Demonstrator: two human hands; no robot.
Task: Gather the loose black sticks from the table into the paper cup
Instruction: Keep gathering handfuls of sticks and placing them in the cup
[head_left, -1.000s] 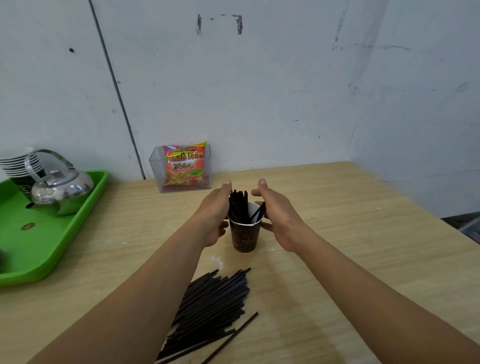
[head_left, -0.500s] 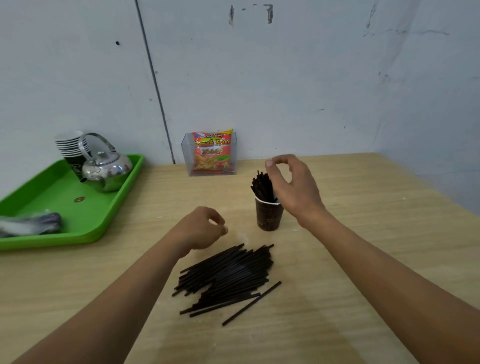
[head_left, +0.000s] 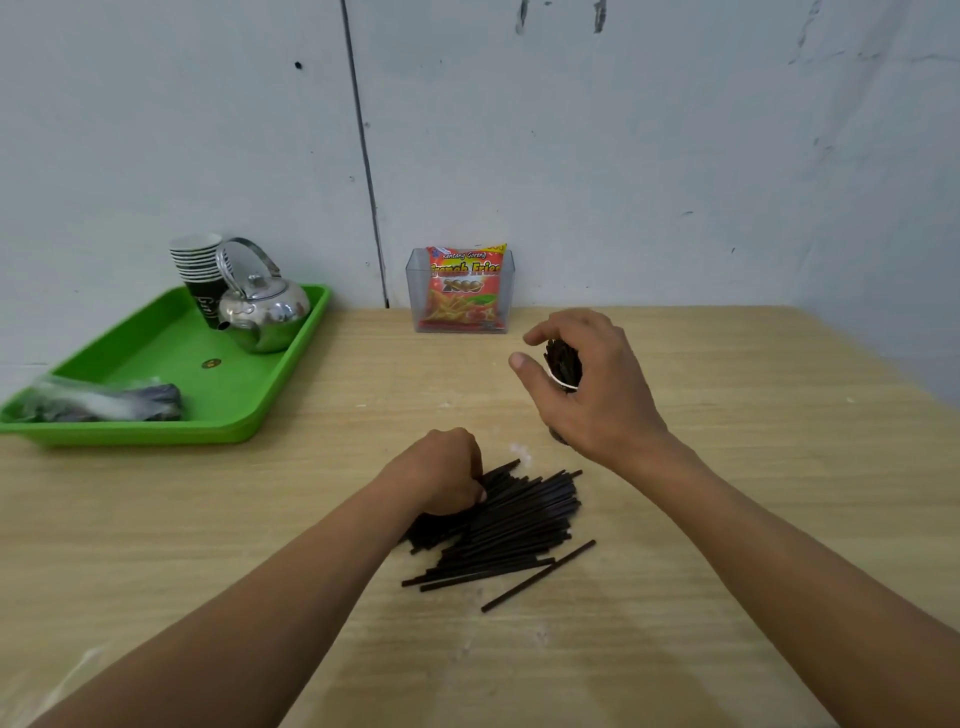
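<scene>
A pile of loose black sticks (head_left: 511, 519) lies on the wooden table (head_left: 727, 467) in front of me, with one stick (head_left: 537, 576) apart at its near right. My left hand (head_left: 447, 475) rests on the pile's left end, its fingers curled down into the sticks. Behind the pile stands the dark paper cup (head_left: 570, 386), mostly hidden by my right hand (head_left: 592, 389). A bundle of black sticks (head_left: 563, 361) stands in the cup. The right hand's thumb and forefinger arch around that bundle, spread apart from it.
A green tray (head_left: 171, 358) at the far left holds a steel kettle (head_left: 262, 312), a stack of paper cups (head_left: 200, 270) and a plastic-wrapped bundle (head_left: 104, 402). A clear box with a red snack packet (head_left: 462, 291) stands against the wall.
My left hand left the cup, came back and dropped onto the pile of sticks. My right hand stayed at the cup and spread its fingers. The view shifted left.
</scene>
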